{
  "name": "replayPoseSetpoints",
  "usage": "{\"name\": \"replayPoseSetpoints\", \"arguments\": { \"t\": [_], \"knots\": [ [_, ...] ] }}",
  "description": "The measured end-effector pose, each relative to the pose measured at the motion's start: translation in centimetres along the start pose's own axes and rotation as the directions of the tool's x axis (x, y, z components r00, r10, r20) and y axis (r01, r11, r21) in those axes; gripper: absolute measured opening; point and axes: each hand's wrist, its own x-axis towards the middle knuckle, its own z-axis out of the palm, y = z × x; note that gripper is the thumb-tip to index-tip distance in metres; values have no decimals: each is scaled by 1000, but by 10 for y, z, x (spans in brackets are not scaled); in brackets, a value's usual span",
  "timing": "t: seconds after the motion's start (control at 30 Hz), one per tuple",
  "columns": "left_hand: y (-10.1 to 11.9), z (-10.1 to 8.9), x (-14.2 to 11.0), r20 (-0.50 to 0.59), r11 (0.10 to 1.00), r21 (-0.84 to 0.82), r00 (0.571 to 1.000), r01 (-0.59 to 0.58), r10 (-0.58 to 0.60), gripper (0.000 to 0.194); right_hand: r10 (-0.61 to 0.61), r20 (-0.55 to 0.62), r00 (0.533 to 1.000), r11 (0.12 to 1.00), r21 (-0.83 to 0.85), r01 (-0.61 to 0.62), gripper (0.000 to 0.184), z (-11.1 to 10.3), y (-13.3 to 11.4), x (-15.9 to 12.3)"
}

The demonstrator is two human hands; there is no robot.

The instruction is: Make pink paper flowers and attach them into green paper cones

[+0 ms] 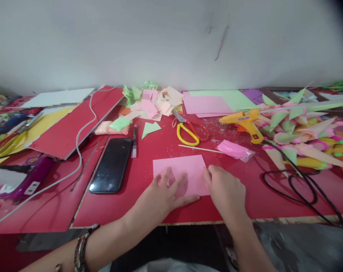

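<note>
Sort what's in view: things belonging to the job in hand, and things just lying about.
In the job:
pink sheet, under left hand, right hand at its edge

Seemingly just lying about:
phone
scissors
yellow glue gun
pink packet

- A single sheet of pink paper (194, 173) lies flat at the lower centre of the frame, pale and plain in colour.
- Roughly rectangular, the paper sits slightly askew, its longer edges running left to right and its far edge rising a little toward the right.
- Its lower left portion and part of its right edge are hidden from view.
</note>
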Motion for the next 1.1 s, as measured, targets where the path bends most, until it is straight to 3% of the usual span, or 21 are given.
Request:
{"name": "replayPoseSetpoints", "arguments": {
  "t": [0.23, 0.37, 0.5, 0.63, 0.8, 1.1],
  "knots": [
    [1, 2, -2, -45, 999, 33, 999, -5, 7, 73, 11, -8, 1000, 1000, -2, -11, 30, -1, 1, 4],
    [0, 5, -3, -70, 998, 53, 997, -23, 26, 67, -2, -34, 999, 995, 96, 5, 34, 1, 7, 3],
    [-1, 4, -2, -66, 996, 81, 997, -27, 33, 65, -113, -143, 983, 962, 230, 144, 38, 6, 16, -3],
    [-3, 1, -2, -35, 997, 69, 999, -38, 41, 60, -140, -238, 961, 960, 205, 191, 37, 13, 16, -8],
    [-4, 1, -5, -52, 998, 51, 997, -46, 49, 52, -87, -177, 980, 986, 127, 111, 33, 13, 10, -7],
    [-6, 3, -18, -17, 998, -11, 998, -56, 56, 56, -95, -125, 988, 992, 70, 104, 31, 10, 11, -5]
  ]
}}
